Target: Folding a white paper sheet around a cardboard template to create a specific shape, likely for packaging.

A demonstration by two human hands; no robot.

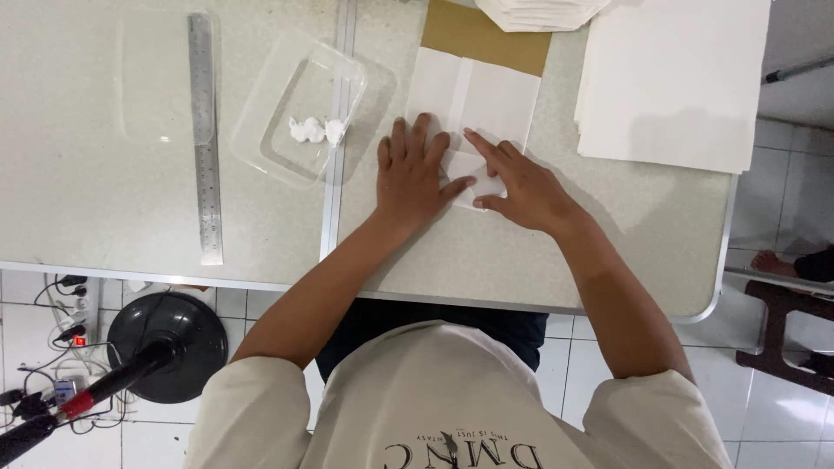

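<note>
— Head view, hands first?

— Left hand lies flat, fingers spread, pressing the near end of the folded white paper. Right hand is loosely open, forefinger out along a crease, gripping nothing. The sheet's long axis runs away from the person, directly ahead of both hands, onto a brown card.

— Surroundings?

— Pale speckled table. Steel ruler far left; clear plastic tray holding white lumps; matte paper stack right.
</note>
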